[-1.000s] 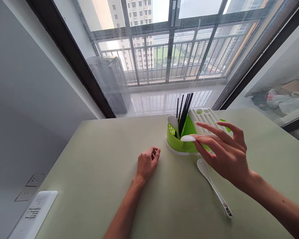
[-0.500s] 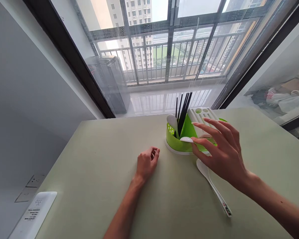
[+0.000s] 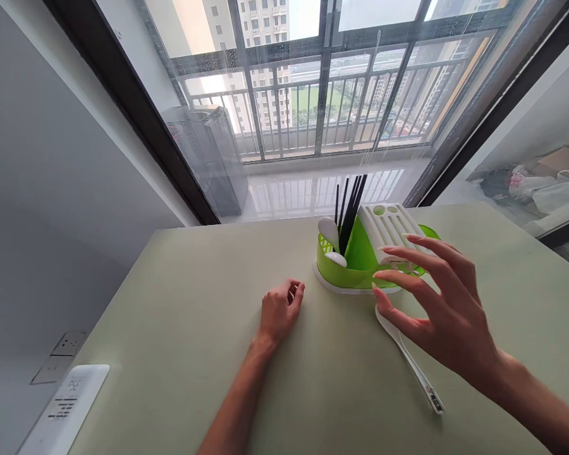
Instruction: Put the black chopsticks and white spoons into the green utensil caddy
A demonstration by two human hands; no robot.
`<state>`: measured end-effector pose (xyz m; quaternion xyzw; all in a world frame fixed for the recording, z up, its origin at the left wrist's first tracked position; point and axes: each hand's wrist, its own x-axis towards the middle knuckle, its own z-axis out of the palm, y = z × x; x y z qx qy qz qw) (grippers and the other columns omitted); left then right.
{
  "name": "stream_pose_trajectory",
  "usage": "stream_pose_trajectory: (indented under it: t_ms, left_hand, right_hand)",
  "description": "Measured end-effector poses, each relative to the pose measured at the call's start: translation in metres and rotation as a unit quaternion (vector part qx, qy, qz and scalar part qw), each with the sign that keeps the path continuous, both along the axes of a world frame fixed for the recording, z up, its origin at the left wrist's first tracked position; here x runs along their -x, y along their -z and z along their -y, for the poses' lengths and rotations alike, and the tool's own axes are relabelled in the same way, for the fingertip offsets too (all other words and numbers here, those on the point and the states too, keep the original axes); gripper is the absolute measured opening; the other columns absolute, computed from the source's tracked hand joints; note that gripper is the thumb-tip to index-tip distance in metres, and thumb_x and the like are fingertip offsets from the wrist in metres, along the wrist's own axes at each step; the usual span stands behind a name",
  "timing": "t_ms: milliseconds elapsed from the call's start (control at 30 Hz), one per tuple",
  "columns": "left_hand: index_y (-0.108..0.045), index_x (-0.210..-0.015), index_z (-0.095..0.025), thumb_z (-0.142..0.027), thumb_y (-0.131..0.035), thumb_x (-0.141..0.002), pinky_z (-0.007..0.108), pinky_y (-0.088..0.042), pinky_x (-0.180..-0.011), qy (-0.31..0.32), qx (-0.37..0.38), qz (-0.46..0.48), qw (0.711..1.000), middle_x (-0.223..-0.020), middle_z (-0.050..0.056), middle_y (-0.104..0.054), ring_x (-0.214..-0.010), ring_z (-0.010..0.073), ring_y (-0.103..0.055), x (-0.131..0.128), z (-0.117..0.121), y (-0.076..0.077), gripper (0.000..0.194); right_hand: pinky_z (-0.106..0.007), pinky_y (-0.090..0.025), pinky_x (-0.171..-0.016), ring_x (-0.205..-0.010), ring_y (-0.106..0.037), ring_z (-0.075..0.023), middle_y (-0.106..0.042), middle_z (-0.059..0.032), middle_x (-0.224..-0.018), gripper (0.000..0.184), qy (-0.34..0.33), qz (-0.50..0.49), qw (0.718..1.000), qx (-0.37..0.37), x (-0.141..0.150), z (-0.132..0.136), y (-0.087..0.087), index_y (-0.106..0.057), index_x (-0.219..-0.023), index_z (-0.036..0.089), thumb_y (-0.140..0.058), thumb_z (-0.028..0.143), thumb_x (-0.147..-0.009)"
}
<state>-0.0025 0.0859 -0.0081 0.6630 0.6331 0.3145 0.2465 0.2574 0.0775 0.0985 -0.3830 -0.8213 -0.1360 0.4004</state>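
A green cutlery holder point(image 3: 348, 276) with a white slotted lid point(image 3: 389, 226) stands on the pale green table point(image 3: 180, 328). Inside it are black chopsticks point(image 3: 349, 212) and two white spoons point(image 3: 332, 243). My right hand point(image 3: 443, 309) hovers open, fingers spread, just in front of the holder and holds nothing. Under it a third white spoon point(image 3: 415, 370) lies on the table. My left hand point(image 3: 279, 309) rests on the table left of the holder with its fingers curled loosely in, nothing visible in them.
A large window with a balcony railing point(image 3: 313, 95) runs behind the table. A white device point(image 3: 66, 404) and wall sockets point(image 3: 59, 354) sit at the lower left. Bags point(image 3: 545, 189) lie beyond the glass on the right.
My right hand let go of the white spoon it held at the holder's rim; that spoon now sits inside the holder. The hand has drawn back to the right. My left hand has not moved.
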Motion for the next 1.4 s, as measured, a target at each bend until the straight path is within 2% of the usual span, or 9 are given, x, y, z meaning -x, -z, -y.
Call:
stream_pose_trajectory:
  t_ms: [333,500,667,800,933,1100,1233,1300,1400]
  left_hand:
    - [-0.068,-0.091,-0.021,-0.046,-0.047,-0.101,0.023,-0.038,-0.06,-0.001,0.0,-0.003,1.0,-0.072,-0.001,-0.068,-0.061,0.0118,-0.057,-0.001,0.0,0.0,0.035]
    - [-0.068,-0.091,-0.021,-0.047,-0.047,-0.101,0.023,-0.038,-0.061,-0.002,0.0,-0.007,1.0,-0.072,-0.001,-0.068,-0.061,0.0117,-0.058,-0.001,-0.001,0.0,0.035]
    - [-0.068,-0.091,-0.021,-0.046,-0.047,-0.101,0.024,-0.039,-0.06,0.001,-0.004,-0.008,1.0,-0.072,-0.001,-0.068,-0.06,0.0114,-0.057,-0.001,0.0,0.001,0.035]
    - [-0.069,-0.091,-0.021,-0.046,-0.047,-0.101,0.024,-0.039,-0.06,0.0,-0.004,-0.006,1.0,-0.072,-0.001,-0.068,-0.061,0.0115,-0.057,-0.002,0.0,0.0,0.034]
    - [-0.069,-0.091,-0.021,-0.046,-0.047,-0.101,0.024,-0.039,-0.06,-0.001,-0.004,-0.011,1.0,-0.073,-0.001,-0.069,-0.061,0.0116,-0.057,-0.002,0.0,-0.001,0.035]
    - [-0.069,-0.091,-0.022,-0.046,-0.046,-0.101,0.024,-0.039,-0.06,0.004,-0.003,-0.015,1.0,-0.072,-0.001,-0.068,-0.061,0.0122,-0.058,-0.001,0.0,0.0,0.035]
    - [-0.068,-0.092,-0.022,-0.047,-0.045,-0.102,0.024,-0.04,-0.061,0.005,-0.004,-0.013,1.0,-0.073,-0.001,-0.068,-0.062,0.0125,-0.059,0.0,0.0,0.002,0.035]
    - [-0.068,-0.092,-0.022,-0.046,-0.046,-0.102,0.024,-0.039,-0.061,0.004,-0.007,-0.013,1.0,-0.072,-0.001,-0.068,-0.062,0.0122,-0.059,-0.001,0.0,0.002,0.035]
    - [-0.069,-0.092,-0.022,-0.046,-0.046,-0.102,0.024,-0.039,-0.061,0.005,-0.007,-0.013,1.0,-0.072,-0.001,-0.068,-0.062,0.012,-0.059,-0.001,0.0,0.002,0.034]
  right_hand:
    - [-0.041,-0.057,-0.09,-0.097,-0.073,-0.0246,-0.073,-0.0056,-0.108,0.031,0.007,-0.046,0.999,-0.006,-0.03,0.029,0.006,-0.067,-0.11,0.026,-0.073,0.011,-0.084]
    - [-0.028,-0.051,-0.062,-0.058,-0.065,-0.0125,-0.073,0.0017,-0.087,0.01,0.022,0.024,0.989,0.144,-0.053,0.041,0.033,-0.066,-0.106,0.026,-0.063,0.03,-0.097]
    - [-0.028,-0.039,-0.047,-0.05,-0.066,-0.0168,-0.07,0.0014,-0.074,0.038,0.122,0.1,0.922,0.354,-0.075,0.047,0.083,-0.061,-0.104,0.025,-0.049,0.06,-0.098]
    - [-0.029,-0.033,-0.047,-0.059,-0.07,-0.0244,-0.07,-0.0019,-0.069,0.04,0.174,0.145,0.851,0.474,-0.079,0.05,0.102,-0.06,-0.082,0.026,-0.048,0.062,-0.093]
    - [-0.03,-0.03,-0.052,-0.066,-0.072,-0.0281,-0.072,-0.0041,-0.07,0.04,0.18,0.19,0.801,0.539,-0.059,0.054,0.097,-0.057,-0.073,0.026,-0.039,0.052,-0.098]
    - [-0.031,-0.024,-0.054,-0.065,-0.069,-0.0269,-0.072,-0.0065,-0.073,0.031,0.144,0.2,0.805,0.539,-0.026,0.058,0.091,-0.052,-0.073,0.024,-0.04,0.037,-0.097]
    - [-0.03,-0.023,-0.053,-0.056,-0.054,-0.0174,-0.059,-0.0011,-0.062,0.032,0.054,0.1,0.804,0.584,-0.006,0.061,0.08,-0.044,-0.066,0.022,-0.046,0.035,-0.096]
    - [-0.027,-0.024,-0.05,-0.05,-0.042,-0.0124,-0.046,0.0035,-0.058,0.037,-0.02,-0.012,0.769,0.638,0.001,0.062,0.067,-0.044,-0.068,0.022,-0.047,0.041,-0.099]
    - [-0.023,-0.031,-0.046,-0.051,-0.037,-0.0096,-0.039,0.0058,-0.062,0.04,-0.118,-0.174,0.685,0.697,0.004,0.06,0.044,-0.053,-0.078,0.022,-0.049,0.056,-0.099]
